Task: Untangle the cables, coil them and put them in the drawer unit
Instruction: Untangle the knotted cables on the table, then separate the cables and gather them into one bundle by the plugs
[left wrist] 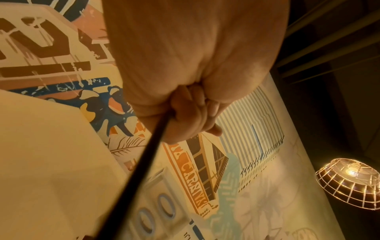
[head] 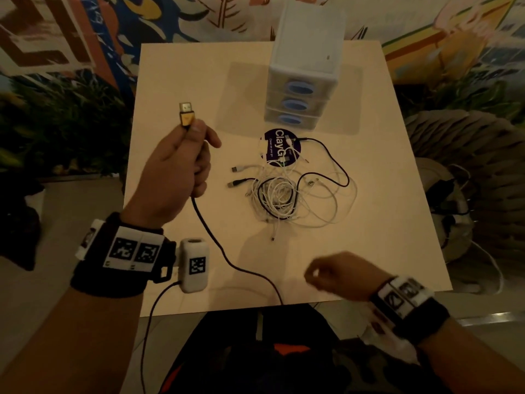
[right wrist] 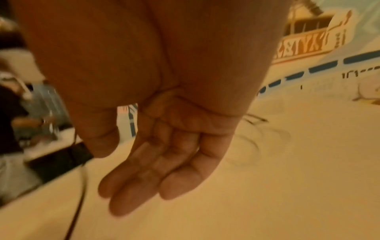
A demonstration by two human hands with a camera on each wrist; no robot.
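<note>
My left hand (head: 186, 155) is raised over the table's left side and grips a black cable (head: 216, 245) just below its yellow USB plug (head: 186, 115), which points up. The cable hangs from my fist (left wrist: 185, 116), as a black line (left wrist: 131, 186), crosses the table and drops over the near edge. My right hand (head: 326, 273) hovers low near the front edge, fingers (right wrist: 144, 178) relaxed and holding nothing. A tangle of white and black cables (head: 284, 194) lies mid-table. The translucent drawer unit (head: 305, 66) with blue handles stands at the back, all drawers closed.
A round dark sticker (head: 279, 147) lies under some cable ends in front of the drawers. The square pale table (head: 184, 66) has bare surface at left and near right. Beyond its edges are plants, a painted wall and bags with cords (head: 454, 211) at right.
</note>
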